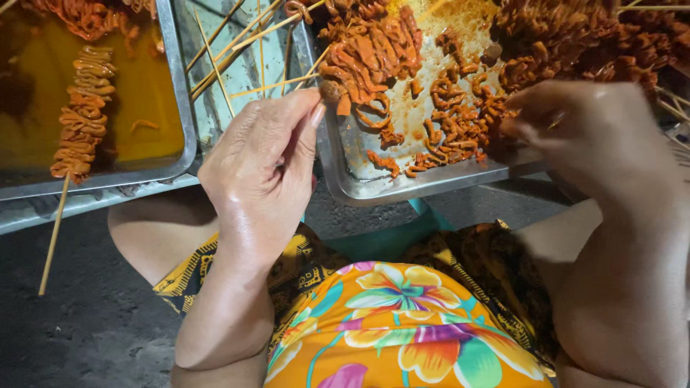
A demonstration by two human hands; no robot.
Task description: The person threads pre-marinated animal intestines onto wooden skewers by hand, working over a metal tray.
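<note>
My left hand [262,165] is pinched shut on a thin bamboo skewer [314,66], with its fingertips at the near-left corner of a metal tray [402,190]. A small brown meat piece [333,90] sits at the fingertips on the stick. The tray holds many curled, orange-red marinated meat pieces [453,122]. My right hand [589,136] reaches into the tray's right side, with thumb and fingers closed on one of those pieces [501,129]. Both hands look greasy.
A second metal tray [188,136] at the left holds yellow-orange sauce and a loaded skewer [83,108] whose stick hangs over the rim. Loose bare skewers [237,50] lie between the trays. My knees and an orange floral garment [402,323] are below, above dark ground.
</note>
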